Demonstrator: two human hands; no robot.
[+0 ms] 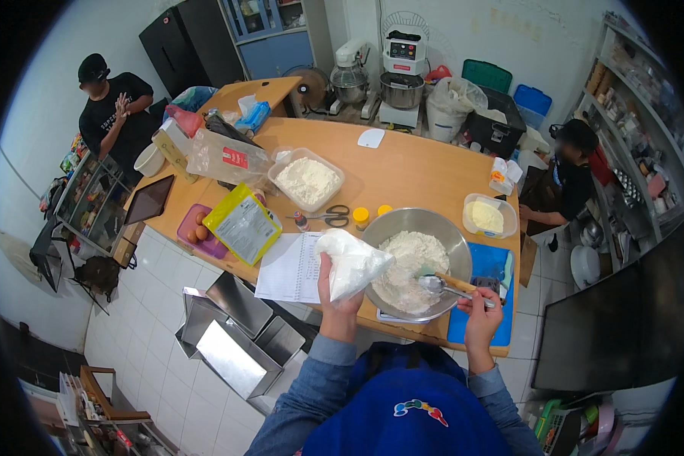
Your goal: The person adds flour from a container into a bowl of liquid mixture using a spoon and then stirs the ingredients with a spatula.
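My left hand point(340, 308) is closed around a clear plastic bag of white powder point(353, 262), held up at the left rim of a wide steel mixing bowl point(460, 243). Pale flour point(414, 254) lies heaped inside the bowl. Over the bowl's right rim, my right hand point(479, 323) grips the handle of a metal spoon point(435, 285), whose head is at the flour. A spatula with a wooden handle point(460, 284) and a green head rests in the bowl, close to my right fingers. Under the bowl, the edge of what looks like a scale shows.
Left of the bowl are an open notebook point(290, 266), scissors point(336, 216), a yellow pouch point(243, 224) and a tub of flour point(308, 178). To the right, a blue mat point(460, 327) and a tub of yellow contents point(490, 216). Metal pans point(235, 349) sit below the table's edge. Two people are nearby.
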